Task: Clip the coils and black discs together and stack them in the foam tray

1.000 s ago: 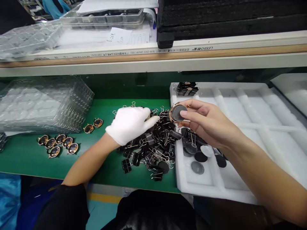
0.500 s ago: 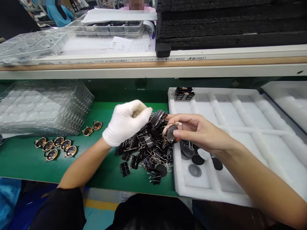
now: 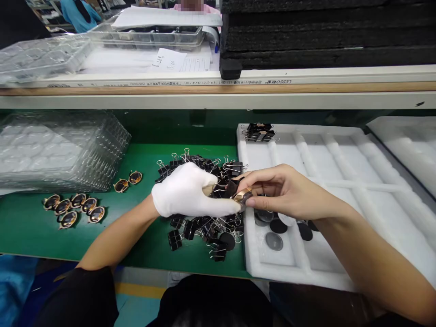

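Observation:
My right hand (image 3: 277,188), bare, pinches a pair of gold-rimmed round sunglasses (image 3: 242,195) seen edge-on, with a dark round disc against the lens. A black binder clip (image 3: 232,187) sits at its far side, by my right fingertips; whether it grips the frame I cannot tell. My left hand (image 3: 190,190), in a white glove, reaches in from the left. Its thumb presses on the near edge of the sunglasses, while its fingers curl partly out of sight behind the clip. Beneath both hands lies a heap of black binder clips (image 3: 204,227) with silver handles.
White foam tray (image 3: 303,268) at right, with loose discs (image 3: 274,241) in its near compartment and clipped pieces (image 3: 260,132) at its far corner. Several round sunglasses (image 3: 69,219) lie at left, before stacked clear plastic trays (image 3: 64,150). A shelf (image 3: 204,101) crosses above.
My left hand has lowered and moved right, its thumb now extended to touch the sunglasses. My right hand has turned the sunglasses from face-on to edge-on.

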Demonstrator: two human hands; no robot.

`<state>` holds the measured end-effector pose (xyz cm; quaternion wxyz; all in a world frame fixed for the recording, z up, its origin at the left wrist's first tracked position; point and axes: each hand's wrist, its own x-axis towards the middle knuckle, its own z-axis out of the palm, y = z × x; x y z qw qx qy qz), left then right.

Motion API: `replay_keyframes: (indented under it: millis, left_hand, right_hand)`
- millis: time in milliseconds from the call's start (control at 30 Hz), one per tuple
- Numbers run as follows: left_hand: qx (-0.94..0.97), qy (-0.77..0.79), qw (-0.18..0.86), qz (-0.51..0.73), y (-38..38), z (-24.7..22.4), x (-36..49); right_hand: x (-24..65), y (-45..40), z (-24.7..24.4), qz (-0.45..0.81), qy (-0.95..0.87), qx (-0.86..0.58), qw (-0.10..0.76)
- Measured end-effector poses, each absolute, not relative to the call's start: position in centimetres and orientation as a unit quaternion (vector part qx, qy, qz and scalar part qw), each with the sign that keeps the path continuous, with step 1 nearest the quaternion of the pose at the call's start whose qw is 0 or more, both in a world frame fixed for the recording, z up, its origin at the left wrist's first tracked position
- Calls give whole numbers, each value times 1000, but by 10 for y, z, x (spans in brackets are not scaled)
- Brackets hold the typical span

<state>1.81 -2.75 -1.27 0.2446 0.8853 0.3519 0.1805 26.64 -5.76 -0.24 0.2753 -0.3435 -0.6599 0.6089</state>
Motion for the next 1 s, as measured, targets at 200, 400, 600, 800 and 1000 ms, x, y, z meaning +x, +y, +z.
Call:
replay_keyframes:
  millis: [200,400,600,800,1000]
  left_hand:
    - [896,342,201,201,-33,-16,24]
    - [893,325,193,245,-29,-15,25]
    - [874,309,164,337,-26,-10,23]
    - [851,353,190,339,-28,-9,29]
    - [825,390,254,320,-30,-9,31]
  right_hand:
    - [266,-57,-2,597,-673,-348,263]
    - [269,-56,-1,644,-634,-330,272]
    - [256,-54,-5,649,-410,-410,492]
    - [244,-57,-18,665,-338,-416,520]
    - [240,-62,-23,641,-369,-425,522]
